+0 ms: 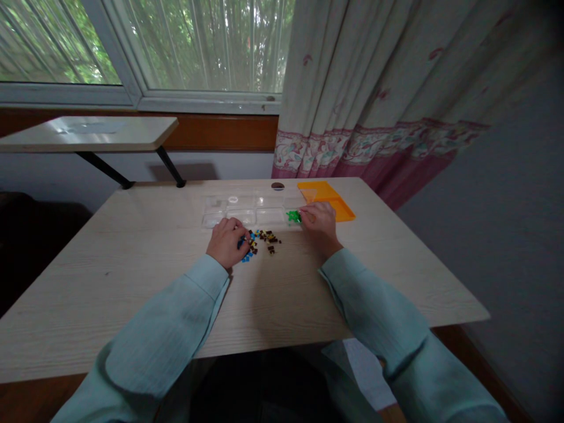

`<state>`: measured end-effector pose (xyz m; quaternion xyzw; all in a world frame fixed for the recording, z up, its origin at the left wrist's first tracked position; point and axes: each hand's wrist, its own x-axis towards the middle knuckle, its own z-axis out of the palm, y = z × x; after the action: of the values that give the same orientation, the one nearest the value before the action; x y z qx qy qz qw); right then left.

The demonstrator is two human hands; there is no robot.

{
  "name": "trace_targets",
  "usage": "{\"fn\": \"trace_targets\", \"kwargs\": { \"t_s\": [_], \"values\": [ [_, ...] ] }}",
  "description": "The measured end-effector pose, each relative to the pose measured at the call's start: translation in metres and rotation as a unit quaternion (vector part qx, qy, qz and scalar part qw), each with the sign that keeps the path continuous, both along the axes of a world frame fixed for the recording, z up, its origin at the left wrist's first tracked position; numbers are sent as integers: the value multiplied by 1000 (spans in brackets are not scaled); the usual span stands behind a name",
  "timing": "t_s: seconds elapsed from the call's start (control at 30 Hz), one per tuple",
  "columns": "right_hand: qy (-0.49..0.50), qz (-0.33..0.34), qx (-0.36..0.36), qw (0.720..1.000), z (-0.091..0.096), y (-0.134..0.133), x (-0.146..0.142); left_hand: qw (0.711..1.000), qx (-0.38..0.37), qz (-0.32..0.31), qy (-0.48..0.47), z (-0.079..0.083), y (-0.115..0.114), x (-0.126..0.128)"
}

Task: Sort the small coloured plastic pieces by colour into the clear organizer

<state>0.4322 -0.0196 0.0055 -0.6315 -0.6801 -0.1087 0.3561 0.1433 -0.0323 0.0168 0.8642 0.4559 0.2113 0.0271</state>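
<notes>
A pile of small toy bricks [266, 236], in brown, yellow and blue, lies loose on the table. My left hand [228, 242] rests at the pile's left side with its fingers curled in, and dark blue bricks show at its fingertips. Behind the pile is a clear plastic tray [270, 215] divided into compartments. Green bricks [293, 217] sit in its front right compartment. My right hand [321, 224] reaches to these green bricks, thumb and fingers pinched together. Whatever is between those fingertips is too small to make out.
An orange plastic tray [337, 205] lies behind my right hand, by the table's back right corner. A dark round disc [277, 186] is near the back edge. A raised shelf [92, 134] on black legs stands at the back left. Curtains [352, 106] hang behind the table.
</notes>
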Motion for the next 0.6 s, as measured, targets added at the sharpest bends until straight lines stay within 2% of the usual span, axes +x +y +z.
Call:
{"fn": "trace_targets", "kwargs": {
  "t_s": [0.6],
  "values": [
    [0, 4, 1, 1000, -1, 1, 0, 1000, -10, -1, -6, -3, 0, 1]
  ]
}}
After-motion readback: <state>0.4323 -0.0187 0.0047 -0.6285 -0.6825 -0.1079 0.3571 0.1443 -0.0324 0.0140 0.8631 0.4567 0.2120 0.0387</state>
